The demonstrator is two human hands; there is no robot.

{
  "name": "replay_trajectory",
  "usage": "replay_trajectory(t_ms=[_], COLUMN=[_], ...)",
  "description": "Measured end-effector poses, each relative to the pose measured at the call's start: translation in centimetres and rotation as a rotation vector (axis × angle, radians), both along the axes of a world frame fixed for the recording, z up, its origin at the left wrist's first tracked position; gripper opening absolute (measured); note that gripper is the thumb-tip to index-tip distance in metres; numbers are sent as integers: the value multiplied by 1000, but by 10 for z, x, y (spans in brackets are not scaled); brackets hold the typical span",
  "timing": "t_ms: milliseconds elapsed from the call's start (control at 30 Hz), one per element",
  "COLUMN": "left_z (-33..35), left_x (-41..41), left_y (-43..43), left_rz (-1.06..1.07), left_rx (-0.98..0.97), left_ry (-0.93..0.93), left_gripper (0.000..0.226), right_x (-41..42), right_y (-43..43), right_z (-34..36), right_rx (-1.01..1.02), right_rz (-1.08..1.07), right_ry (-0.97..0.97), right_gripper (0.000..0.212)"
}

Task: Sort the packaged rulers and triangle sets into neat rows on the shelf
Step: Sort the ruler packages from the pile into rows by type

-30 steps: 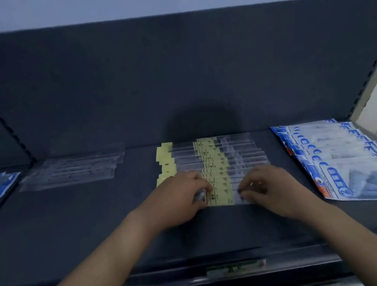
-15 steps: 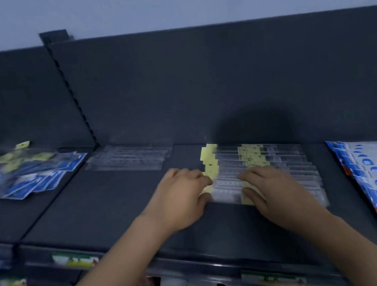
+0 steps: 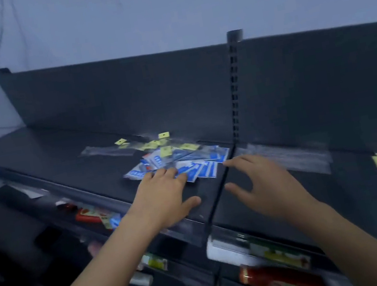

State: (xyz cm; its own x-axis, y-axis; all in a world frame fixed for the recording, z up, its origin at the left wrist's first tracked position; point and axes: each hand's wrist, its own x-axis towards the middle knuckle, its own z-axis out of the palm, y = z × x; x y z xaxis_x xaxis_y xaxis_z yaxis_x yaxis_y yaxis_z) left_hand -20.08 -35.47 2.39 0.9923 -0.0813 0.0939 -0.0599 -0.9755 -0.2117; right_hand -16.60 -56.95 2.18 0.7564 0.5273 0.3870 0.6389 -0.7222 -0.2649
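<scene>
Dark metal shelf (image 3: 59,152): we moved left; empty, spread left hand (image 3: 164,196) and right hand (image 3: 264,185) reach next jumbled blue plastic packets (image 3: 202,169).

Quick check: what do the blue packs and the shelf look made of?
Blue packs: probably thin glossy plastic film, printed; they glint and lie flat. Shelf: apparently matte dark painted metal, judging by its slotted upright and thin edges.

Head view, down (close) over shelf (image 3: 63,148)
</scene>
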Motion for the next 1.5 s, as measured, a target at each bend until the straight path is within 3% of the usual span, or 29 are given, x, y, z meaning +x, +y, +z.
replay_trajectory(t_ms=[333, 733, 800, 967, 1167, 1267, 1367, 1500], left_z=[-17, -31, -38, -36, -21, -8, 2, 5], left_x=[31, 164, 221, 248, 284, 294, 298, 300], left_y=[164, 295, 333, 355, 374, 373, 363, 341], left_rz=[85, 118, 52, -34, -242, -389, -523, -628], left_rx=[-67, -117, -151, -218, -321, -546, -683, -845], left_ry=[43, 115, 153, 252, 390, 518, 523, 549], left_gripper=[61, 39, 34, 38, 11, 8, 10, 8], right_x=[51, 146, 185, 196, 201, 190, 173, 146], right_y=[154, 269, 305, 314, 328, 326, 319, 308], right_z=[-13, -32, -41, -43, -38, -33, -29, -30], right_rx=[-59, -113, -113, -157, -117, -79, -86, -239], right_rz=[-3, 63, 12, 19, -102, -225, -349, -547], right_ry=[173, 260, 268, 268, 335, 344, 342, 260], right_gripper=[43, 32, 29, 17, 20, 23, 28, 40])
